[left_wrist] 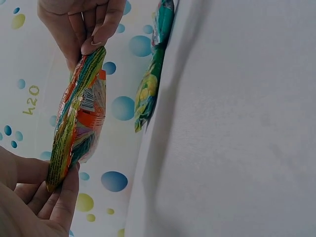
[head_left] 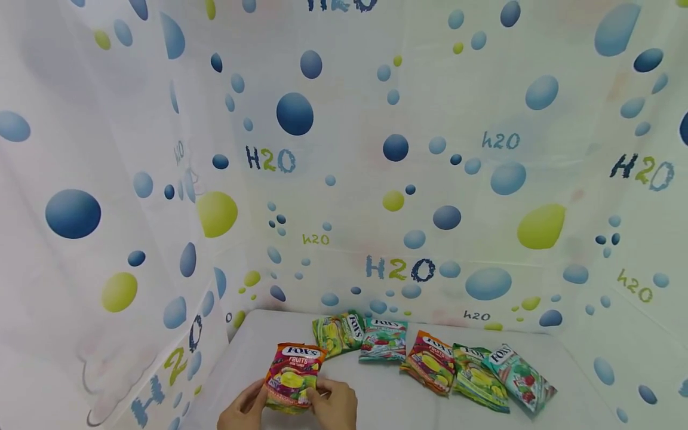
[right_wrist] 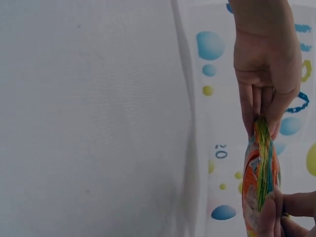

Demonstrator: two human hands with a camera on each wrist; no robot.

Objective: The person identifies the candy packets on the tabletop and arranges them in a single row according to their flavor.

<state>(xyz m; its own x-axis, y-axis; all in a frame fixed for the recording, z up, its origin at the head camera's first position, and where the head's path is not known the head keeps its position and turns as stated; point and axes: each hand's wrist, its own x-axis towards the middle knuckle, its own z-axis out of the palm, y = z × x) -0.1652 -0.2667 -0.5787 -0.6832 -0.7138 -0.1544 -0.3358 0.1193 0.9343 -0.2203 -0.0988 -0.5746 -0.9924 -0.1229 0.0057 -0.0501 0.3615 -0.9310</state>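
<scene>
Both hands hold a red and orange FOX'S Fruits candy bag (head_left: 292, 377) between them, its printed front turned up toward the head camera. My left hand (head_left: 244, 407) pinches the bag's left side near the lower corner, and my right hand (head_left: 334, 405) pinches the right side, thumb over the front. From the left wrist, the bag (left_wrist: 81, 116) appears edge-on, raised off the white table, with a barcode on its underside. The right wrist view also has it edge-on, the left hand (right_wrist: 264, 64) above and the right hand (right_wrist: 291, 212) below.
Along the back of the white table (head_left: 398, 394) lie a yellow-green candy bag (head_left: 338, 333) and a teal one (head_left: 384, 340). Farther right are an orange bag (head_left: 430, 363), a green bag (head_left: 480, 377) and another teal bag (head_left: 520, 377). A dotted curtain (head_left: 344, 197) surrounds the table.
</scene>
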